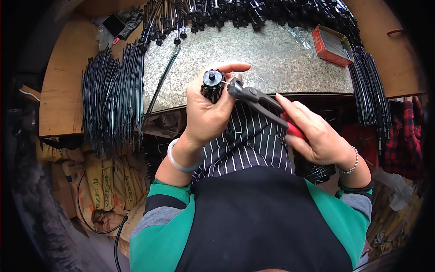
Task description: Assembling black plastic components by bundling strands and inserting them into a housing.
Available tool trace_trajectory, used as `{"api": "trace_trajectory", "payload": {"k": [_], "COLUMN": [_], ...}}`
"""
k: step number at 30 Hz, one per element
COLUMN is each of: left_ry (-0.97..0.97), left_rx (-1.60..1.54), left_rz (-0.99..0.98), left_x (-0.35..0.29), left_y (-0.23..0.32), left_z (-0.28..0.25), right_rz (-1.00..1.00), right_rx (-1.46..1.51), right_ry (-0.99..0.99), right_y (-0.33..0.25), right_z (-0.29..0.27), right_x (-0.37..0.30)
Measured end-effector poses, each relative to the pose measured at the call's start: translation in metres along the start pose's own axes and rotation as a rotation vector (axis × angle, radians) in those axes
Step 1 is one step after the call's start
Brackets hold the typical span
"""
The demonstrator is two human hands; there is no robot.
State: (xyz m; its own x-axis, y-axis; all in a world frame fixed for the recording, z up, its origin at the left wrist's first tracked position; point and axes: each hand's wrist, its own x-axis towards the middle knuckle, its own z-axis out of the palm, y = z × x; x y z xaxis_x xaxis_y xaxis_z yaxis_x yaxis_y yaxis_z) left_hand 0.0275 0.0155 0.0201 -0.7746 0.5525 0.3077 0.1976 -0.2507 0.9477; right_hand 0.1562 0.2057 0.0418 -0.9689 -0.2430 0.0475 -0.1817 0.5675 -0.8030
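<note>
My left hand (206, 109) is closed around a bundled black umbrella frame (212, 78), its round end with a grey disc and a black centre knob facing up. The index finger of that hand stretches out to the right. My right hand (312, 129) grips a pair of pincers (260, 99) with dark arms and a red handle end. The pincers' jaws are right beside the umbrella frame's end, by my left thumb. A short thin wire (225, 82) shows between the frame and the jaws. I cannot make out whether the jaws are closed on it.
A speckled worktop (272, 59) lies ahead. Black ribs hang over its left (111, 95) and right (369, 86) sides. More umbrella frames (226, 11) pile along the back. A red box (333, 45) of thin wires sits at the right. One long dark rod (163, 81) leans across the front edge.
</note>
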Motion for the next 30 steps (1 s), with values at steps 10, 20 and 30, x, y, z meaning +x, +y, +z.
{"api": "trace_trajectory", "payload": {"k": [10, 20, 30], "left_ry": [0.058, 0.036, -0.124], "left_rx": [0.023, 0.046, -0.199], "left_rz": [-0.037, -0.029, -0.043], "left_x": [0.003, 0.005, 0.016], "left_y": [-0.003, -0.002, 0.007], "left_z": [0.006, 0.01, -0.005], "right_rz": [-0.089, -0.118, -0.096], "right_rx": [-0.192, -0.389, -0.674], "right_ry": [0.048, 0.133, 0.263], "right_y": [0.009, 0.013, 0.027], "right_z": [-0.007, -0.018, -0.038], "right_x": [0.007, 0.003, 0.012]}}
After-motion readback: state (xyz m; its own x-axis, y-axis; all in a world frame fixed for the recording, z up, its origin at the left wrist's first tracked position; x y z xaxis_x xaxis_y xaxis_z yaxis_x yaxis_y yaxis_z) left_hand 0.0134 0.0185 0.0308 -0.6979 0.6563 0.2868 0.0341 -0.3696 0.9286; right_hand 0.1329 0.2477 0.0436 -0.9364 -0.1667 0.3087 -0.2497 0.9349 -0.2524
